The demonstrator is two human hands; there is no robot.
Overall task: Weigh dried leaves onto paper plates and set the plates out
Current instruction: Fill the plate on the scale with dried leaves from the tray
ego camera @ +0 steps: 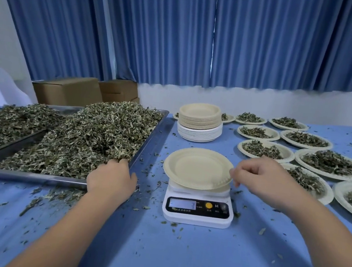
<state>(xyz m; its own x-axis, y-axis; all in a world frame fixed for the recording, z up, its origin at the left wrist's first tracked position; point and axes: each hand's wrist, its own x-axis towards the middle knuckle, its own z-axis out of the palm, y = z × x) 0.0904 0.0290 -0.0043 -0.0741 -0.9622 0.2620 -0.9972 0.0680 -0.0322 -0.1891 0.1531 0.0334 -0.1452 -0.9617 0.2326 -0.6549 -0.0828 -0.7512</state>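
Blue tablecloth [178, 254], plate [197, 167] atop scale [196, 217]

plate [197, 167] on scale [197, 210], tray [148, 139] left

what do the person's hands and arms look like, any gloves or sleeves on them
The left hand and the right hand are both bare: no gloves, rings, watch or wristband show. No sleeves come into view on either side.
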